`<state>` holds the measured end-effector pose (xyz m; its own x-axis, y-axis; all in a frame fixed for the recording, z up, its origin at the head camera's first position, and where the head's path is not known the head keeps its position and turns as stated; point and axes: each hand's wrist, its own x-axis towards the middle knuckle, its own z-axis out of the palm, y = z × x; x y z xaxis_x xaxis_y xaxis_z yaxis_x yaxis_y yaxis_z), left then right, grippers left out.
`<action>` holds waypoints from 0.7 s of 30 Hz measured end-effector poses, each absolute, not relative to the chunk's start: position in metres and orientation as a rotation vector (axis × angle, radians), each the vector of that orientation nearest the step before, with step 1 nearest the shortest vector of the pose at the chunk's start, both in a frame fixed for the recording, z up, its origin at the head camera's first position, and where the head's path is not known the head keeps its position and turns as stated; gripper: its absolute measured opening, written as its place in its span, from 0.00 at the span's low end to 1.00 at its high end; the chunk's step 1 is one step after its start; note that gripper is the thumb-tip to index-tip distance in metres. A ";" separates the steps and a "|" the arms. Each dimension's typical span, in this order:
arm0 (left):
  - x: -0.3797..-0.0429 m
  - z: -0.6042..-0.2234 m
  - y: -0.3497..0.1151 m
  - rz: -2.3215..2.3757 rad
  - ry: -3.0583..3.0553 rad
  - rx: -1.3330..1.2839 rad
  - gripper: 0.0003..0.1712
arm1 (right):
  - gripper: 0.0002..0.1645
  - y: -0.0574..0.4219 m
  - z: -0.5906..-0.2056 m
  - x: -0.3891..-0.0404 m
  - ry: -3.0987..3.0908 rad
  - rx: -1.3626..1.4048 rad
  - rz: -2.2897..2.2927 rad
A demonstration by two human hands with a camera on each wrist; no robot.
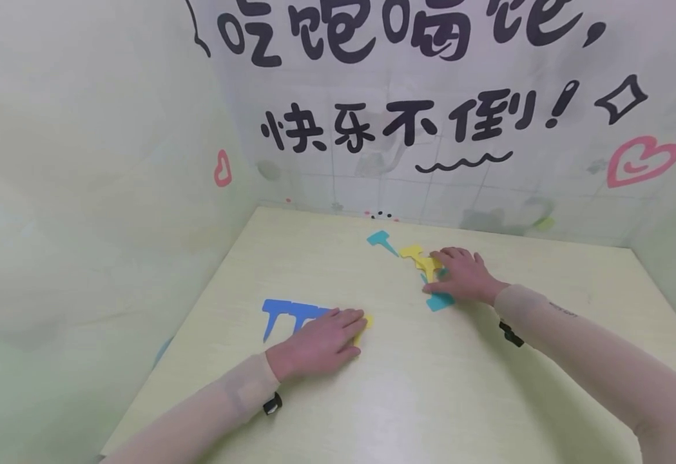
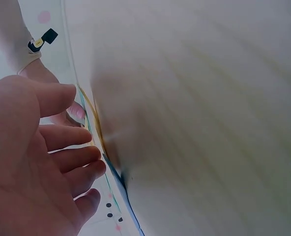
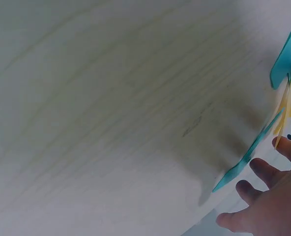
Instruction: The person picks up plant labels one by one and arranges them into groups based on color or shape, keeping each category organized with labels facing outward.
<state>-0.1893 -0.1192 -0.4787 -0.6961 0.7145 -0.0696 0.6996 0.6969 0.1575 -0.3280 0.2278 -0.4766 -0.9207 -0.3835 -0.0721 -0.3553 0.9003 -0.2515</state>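
T-shaped flat plant labels lie on the table. My left hand (image 1: 320, 341) rests over the right end of a row of blue labels (image 1: 278, 307), its fingers at a yellow label (image 1: 369, 321) that they partly cover. In the left wrist view the left hand (image 2: 42, 152) has loosely extended fingers. My right hand (image 1: 465, 276) reaches over a loose pile of yellow labels (image 1: 412, 252) and teal labels (image 1: 441, 301). The right wrist view shows its fingers (image 3: 267, 172) spread beside a teal label (image 3: 248, 156); part of the pile is hidden.
A single teal label (image 1: 379, 238) lies behind the pile, towards the back of the pale wooden table (image 1: 430, 399). White printed sheets (image 1: 372, 183) stand along the back and sides. Both wrists wear a dark strap device (image 1: 510, 334).
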 end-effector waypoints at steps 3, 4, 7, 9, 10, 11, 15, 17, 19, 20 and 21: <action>-0.190 -0.480 -0.119 0.160 2.774 1.165 0.34 | 0.57 0.229 -0.479 -0.328 2.960 -0.571 -0.374; -0.190 -0.480 -0.119 0.159 2.771 1.165 0.34 | 0.57 0.230 -0.480 -0.329 2.970 -0.567 -0.382; -0.190 -0.480 -0.119 0.155 2.769 1.170 0.34 | 0.54 0.231 -0.482 -0.330 3.015 -0.561 -0.401; -0.190 -0.480 -0.119 0.145 2.770 1.171 0.34 | 0.52 0.231 -0.484 -0.330 3.049 -0.550 -0.412; -0.190 -0.480 -0.119 0.141 2.768 1.168 0.34 | 0.51 0.231 -0.485 -0.331 3.061 -0.547 -0.420; -0.190 -0.480 -0.119 0.135 2.768 1.166 0.34 | 0.51 0.231 -0.485 -0.331 3.073 -0.544 -0.432; -0.190 -0.480 -0.119 0.108 2.766 1.164 0.34 | 0.45 0.232 -0.487 -0.333 3.085 -0.514 -0.505; -0.190 -0.480 -0.118 0.101 2.765 1.164 0.35 | 0.41 0.234 -0.487 -0.334 3.075 -0.510 -0.554; -0.190 -0.480 -0.118 0.100 2.766 1.166 0.35 | 0.37 0.235 -0.486 -0.335 3.062 -0.511 -0.601; -0.191 -0.480 -0.118 0.099 2.765 1.166 0.35 | 0.36 0.236 -0.485 -0.335 3.053 -0.521 -0.627; -0.191 -0.480 -0.118 0.097 2.764 1.164 0.35 | 0.34 0.236 -0.484 -0.335 3.042 -0.533 -0.649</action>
